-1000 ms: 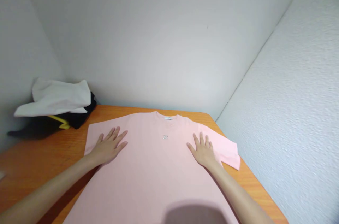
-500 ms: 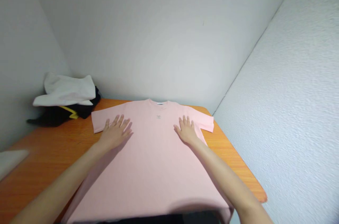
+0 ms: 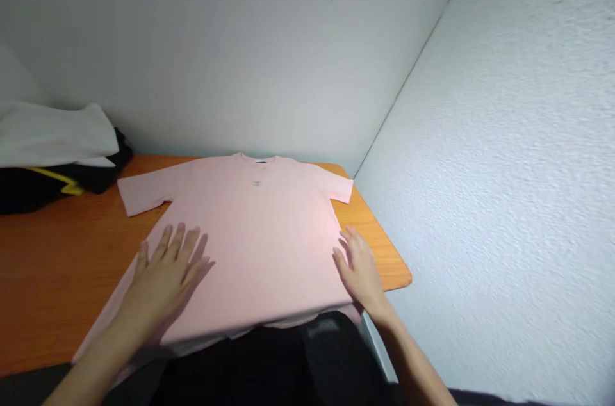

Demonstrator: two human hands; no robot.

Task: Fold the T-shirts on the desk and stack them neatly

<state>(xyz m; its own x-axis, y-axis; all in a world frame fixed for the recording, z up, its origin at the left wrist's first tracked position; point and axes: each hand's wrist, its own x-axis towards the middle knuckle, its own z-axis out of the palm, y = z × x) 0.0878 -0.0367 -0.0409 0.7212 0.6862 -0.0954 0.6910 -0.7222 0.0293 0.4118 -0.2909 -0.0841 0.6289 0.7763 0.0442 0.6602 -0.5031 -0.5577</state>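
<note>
A pink short-sleeved T-shirt (image 3: 259, 252) lies spread on the table, its collar toward the far wall and a small emblem on its chest. Its lower hem hangs over the near table edge. My left hand (image 3: 163, 271) is over the left side of the shirt with fingers spread; whether it presses on the cloth I cannot tell. At the shirt's right side edge is my right hand (image 3: 358, 265), fingers apart and slightly curved, with nothing visibly held.
The wooden table (image 3: 57, 278) meets a wall at the back, with a textured wall (image 3: 504, 169) on the right. A pile of white cloth (image 3: 57, 134) and black cloth (image 3: 100, 178) with a yellow strip sits at the far left.
Both hands have slid from the chest area down toward the near hem, the right one out to the side edge. The view has tilted down and shifted right.
</note>
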